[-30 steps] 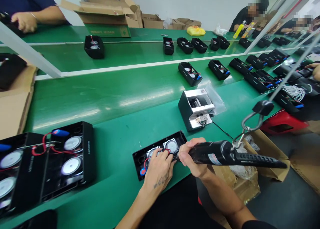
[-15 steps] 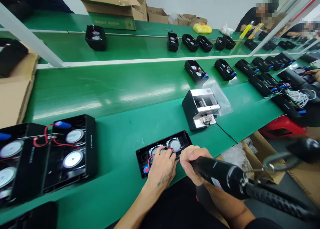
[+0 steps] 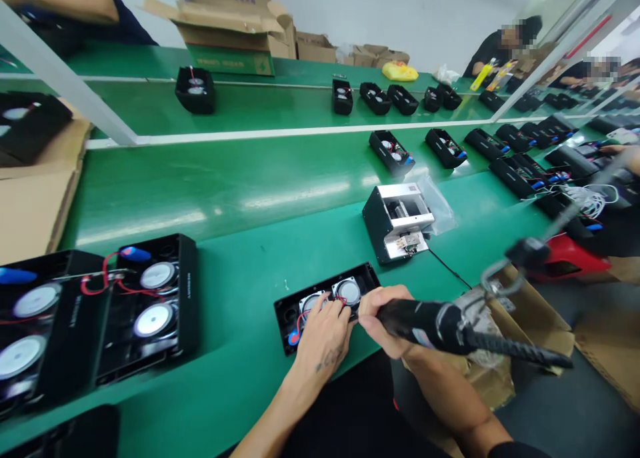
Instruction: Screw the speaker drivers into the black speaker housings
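Note:
A black speaker housing (image 3: 287, 313) with two round speaker drivers (image 3: 349, 290), red wires and a blue-wrapped part (image 3: 293, 338) lies tilted on the green mat in front of me. My left hand (image 3: 325, 331) rests over its near wall, fingers bent into the housing by the drivers and wires; the thumb is hidden. My right hand (image 3: 383, 318) is wrapped around a black electric screwdriver (image 3: 425, 323), held nearly level at the housing's near right side. Its tip is hidden behind my hands. From the screwdriver's rear end a metal hook (image 3: 500, 278) and black cord run off to the right.
Behind the housing stands a silver-and-black machine (image 3: 397, 221) with a cable. Two open speaker housings (image 3: 187, 298) sit at left. More housings (image 3: 393, 153) line the green belt. Cardboard boxes (image 3: 540, 311) are at lower right. Co-workers (image 3: 500, 48) sit across the line.
The view has shifted slightly. The screwdriver's rear end, hook and cord have swung, while both hands stay at the same housing.

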